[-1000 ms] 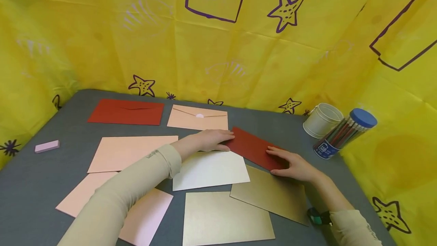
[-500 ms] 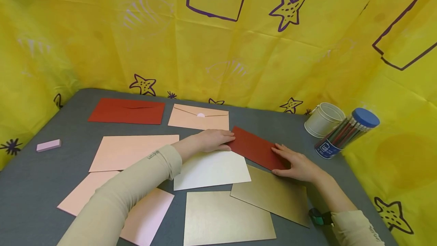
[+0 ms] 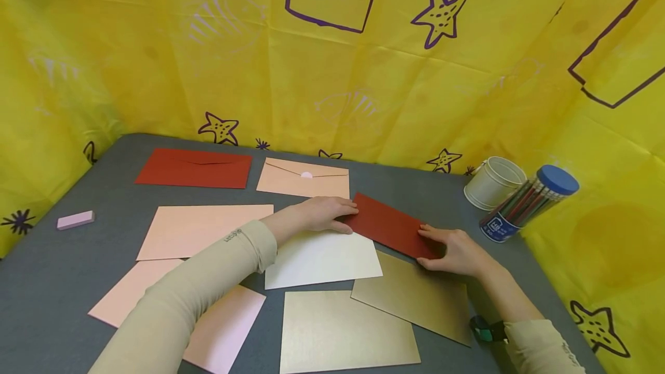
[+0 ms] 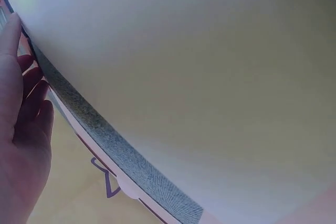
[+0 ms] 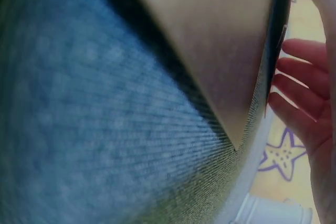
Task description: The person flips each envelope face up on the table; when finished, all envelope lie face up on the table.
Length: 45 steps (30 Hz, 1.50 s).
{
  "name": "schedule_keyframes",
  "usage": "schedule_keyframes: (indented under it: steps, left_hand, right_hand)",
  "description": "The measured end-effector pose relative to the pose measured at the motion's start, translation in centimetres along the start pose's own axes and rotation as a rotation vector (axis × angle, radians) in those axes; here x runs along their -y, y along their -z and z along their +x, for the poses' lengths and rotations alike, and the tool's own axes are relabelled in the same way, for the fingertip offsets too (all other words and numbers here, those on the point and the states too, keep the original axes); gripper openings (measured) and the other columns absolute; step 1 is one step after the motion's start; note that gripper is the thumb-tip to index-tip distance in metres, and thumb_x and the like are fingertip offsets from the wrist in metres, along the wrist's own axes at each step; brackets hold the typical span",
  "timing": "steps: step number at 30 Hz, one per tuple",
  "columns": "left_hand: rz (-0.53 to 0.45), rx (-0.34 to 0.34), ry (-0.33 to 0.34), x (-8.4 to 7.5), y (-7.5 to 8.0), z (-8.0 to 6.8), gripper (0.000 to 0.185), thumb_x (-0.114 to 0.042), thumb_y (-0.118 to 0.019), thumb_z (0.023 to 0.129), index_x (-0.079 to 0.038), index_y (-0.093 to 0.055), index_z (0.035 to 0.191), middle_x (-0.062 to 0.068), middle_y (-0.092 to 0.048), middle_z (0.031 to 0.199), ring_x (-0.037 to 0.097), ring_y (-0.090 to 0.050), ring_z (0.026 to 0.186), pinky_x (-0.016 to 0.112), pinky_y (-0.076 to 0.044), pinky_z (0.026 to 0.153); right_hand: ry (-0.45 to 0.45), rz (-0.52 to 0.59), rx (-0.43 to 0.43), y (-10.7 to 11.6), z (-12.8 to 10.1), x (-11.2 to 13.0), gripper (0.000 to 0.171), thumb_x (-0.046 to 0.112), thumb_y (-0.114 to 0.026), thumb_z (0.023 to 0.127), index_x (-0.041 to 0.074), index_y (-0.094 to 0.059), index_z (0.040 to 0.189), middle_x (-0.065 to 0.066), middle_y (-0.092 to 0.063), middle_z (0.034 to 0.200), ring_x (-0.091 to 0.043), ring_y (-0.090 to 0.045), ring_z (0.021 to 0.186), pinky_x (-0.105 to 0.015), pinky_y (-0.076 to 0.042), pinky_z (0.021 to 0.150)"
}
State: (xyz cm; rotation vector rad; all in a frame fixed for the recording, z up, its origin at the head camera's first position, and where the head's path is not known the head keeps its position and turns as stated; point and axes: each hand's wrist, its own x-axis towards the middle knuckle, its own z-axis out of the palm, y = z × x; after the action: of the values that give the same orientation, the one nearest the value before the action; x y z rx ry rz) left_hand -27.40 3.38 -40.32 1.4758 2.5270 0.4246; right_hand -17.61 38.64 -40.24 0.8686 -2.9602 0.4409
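A dark red envelope lies at a slant right of the middle of the table, its front face plain. My left hand holds its left end, fingers over the far corner and thumb at the near side. My right hand grips the opposite end between thumb and fingers. In the left wrist view the left hand has its fingers bent. The right wrist view shows the right hand with fingertips against a thin edge. Below the red envelope lie a white envelope and a gold envelope.
Another red envelope and a peach envelope lie at the back. Pink envelopes spread at left, near a lilac eraser. A second gold envelope is in front. A white pail and pencil tub stand right.
My right hand has shifted slightly right along the red envelope to its end, its fingers drawing back from the top face. The left hand stays at the left end.
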Motion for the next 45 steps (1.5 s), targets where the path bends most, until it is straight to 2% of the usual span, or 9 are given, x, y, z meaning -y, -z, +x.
schedule_keyframes:
  steps: [7, 10, 14, 17, 22, 26, 34, 40, 45]
  left_hand:
    - [0.011, -0.016, -0.01, 0.0, 0.1, -0.1, 0.057, -0.041, -0.062, 0.095, -0.011, -0.052, 0.142, 0.006, -0.048, 0.146, 0.023, -0.039, 0.138, 0.039, -0.032, 0.111]
    - [0.022, -0.029, -0.021, 0.1, 0.2, -0.2, 0.055, -0.04, -0.062, 0.095, -0.011, -0.053, 0.141, 0.006, -0.05, 0.145, 0.023, -0.041, 0.136, 0.04, -0.034, 0.11]
    - [0.034, -0.055, -0.046, 0.1, 0.3, -0.1, 0.051, -0.039, -0.06, 0.097, -0.012, -0.055, 0.14, 0.006, -0.053, 0.142, 0.023, -0.045, 0.133, 0.038, -0.035, 0.11]
    - [0.026, -0.079, -0.054, 0.2, 0.4, -0.1, 0.048, -0.04, -0.058, 0.098, -0.014, -0.056, 0.139, 0.004, -0.055, 0.14, 0.021, -0.048, 0.131, 0.037, -0.036, 0.109]
    - [-0.036, -0.164, -0.058, 0.1, 0.5, -0.1, 0.042, -0.04, -0.057, 0.098, -0.017, -0.063, 0.132, -0.002, -0.063, 0.129, 0.015, -0.056, 0.121, 0.033, -0.041, 0.104]
    - [-0.117, -0.241, -0.049, 0.0, 0.7, -0.1, 0.034, -0.038, -0.059, 0.097, -0.018, -0.068, 0.123, -0.005, -0.068, 0.117, 0.011, -0.061, 0.111, 0.03, -0.045, 0.098]
    - [-0.333, -0.313, 0.028, -0.2, 0.9, -0.4, 0.027, -0.035, -0.06, 0.098, -0.017, -0.072, 0.113, -0.008, -0.07, 0.105, 0.006, -0.062, 0.095, 0.025, -0.05, 0.085]
    - [-0.458, -0.375, -0.001, -0.1, 0.7, -0.2, 0.019, -0.024, -0.063, 0.096, -0.011, -0.073, 0.106, 0.002, -0.072, 0.098, 0.011, -0.063, 0.088, 0.025, -0.052, 0.08]
    - [-0.46, -0.359, -0.003, 0.1, 0.3, 0.0, 0.016, -0.015, -0.063, 0.096, -0.006, -0.073, 0.104, 0.008, -0.071, 0.095, 0.013, -0.06, 0.082, 0.022, -0.051, 0.074]
  right_hand:
    - [0.088, 0.023, -0.115, 0.1, -0.2, -0.2, 0.051, 0.029, -0.085, 0.072, 0.006, -0.073, 0.115, -0.005, -0.072, 0.109, -0.021, -0.07, 0.096, -0.04, -0.056, 0.08]
    - [0.113, 0.039, -0.145, 0.2, -0.2, 0.0, 0.044, 0.025, -0.086, 0.07, 0.008, -0.075, 0.109, -0.001, -0.073, 0.105, -0.016, -0.07, 0.091, -0.029, -0.056, 0.077]
    - [0.159, 0.056, -0.166, 0.3, -0.3, 0.1, 0.037, 0.02, -0.085, 0.07, 0.008, -0.077, 0.104, -0.002, -0.074, 0.102, -0.012, -0.07, 0.082, -0.01, -0.047, 0.059]
    - [0.178, 0.036, -0.185, 0.5, -0.5, 0.0, 0.037, 0.018, -0.085, 0.07, 0.01, -0.076, 0.105, -0.001, -0.074, 0.103, -0.014, -0.07, 0.083, -0.008, -0.046, 0.063]
    - [0.081, 0.092, -0.228, 1.0, -1.2, 0.0, 0.041, 0.02, -0.086, 0.073, 0.016, -0.074, 0.111, 0.004, -0.072, 0.106, -0.019, -0.07, 0.094, -0.01, -0.045, 0.086]
    - [-0.033, 0.221, -0.252, 1.4, -1.5, 0.4, 0.037, 0.016, -0.082, 0.079, 0.016, -0.073, 0.115, 0.001, -0.072, 0.106, -0.016, -0.069, 0.096, -0.014, -0.048, 0.085]
    - [-0.092, 0.466, -0.278, 1.5, -1.3, 0.1, 0.023, -0.003, -0.068, 0.088, 0.004, -0.073, 0.11, -0.013, -0.073, 0.101, -0.005, -0.069, 0.091, -0.018, -0.053, 0.076]
    - [-0.221, 0.524, -0.306, 1.8, -0.8, -0.3, 0.018, 0.005, -0.069, 0.09, -0.002, -0.071, 0.107, -0.008, -0.074, 0.094, -0.017, -0.071, 0.082, -0.019, -0.055, 0.068]
    - [-0.263, 0.495, -0.285, 1.5, -0.3, -1.3, 0.018, 0.008, -0.069, 0.091, -0.003, -0.071, 0.105, -0.006, -0.073, 0.092, -0.01, -0.069, 0.082, -0.018, -0.053, 0.069]
